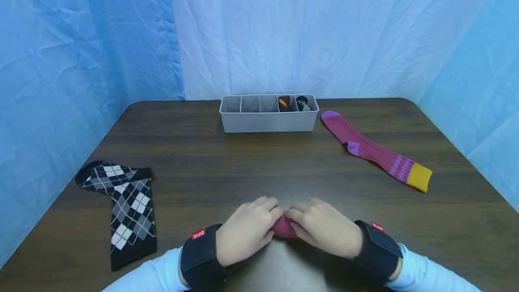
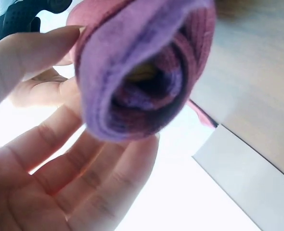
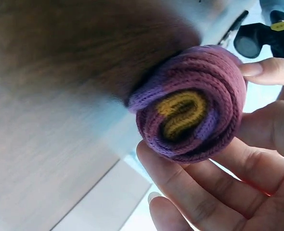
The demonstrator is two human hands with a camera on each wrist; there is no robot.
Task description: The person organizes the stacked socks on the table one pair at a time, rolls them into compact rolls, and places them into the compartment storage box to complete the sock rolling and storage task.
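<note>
Lower centre of the frame, the left hand [image 1: 248, 228] and right hand [image 1: 327, 229] both grip the rolled sock [image 1: 284, 228], one from each side, presumably so its coil cannot loosen. The flat sock [image 1: 373, 151], at right, lies stretched out, apparently to stay smooth.

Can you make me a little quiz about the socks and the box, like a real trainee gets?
1. True or false: in the head view, the argyle sock lies to the left of the grey box.
2. How many of the box's compartments visibly hold something? A) one B) two C) four
3. Which colour shows at the centre of the rolled sock in the right wrist view?

Key: 1. True. 2. B. 3. Yellow.
</note>
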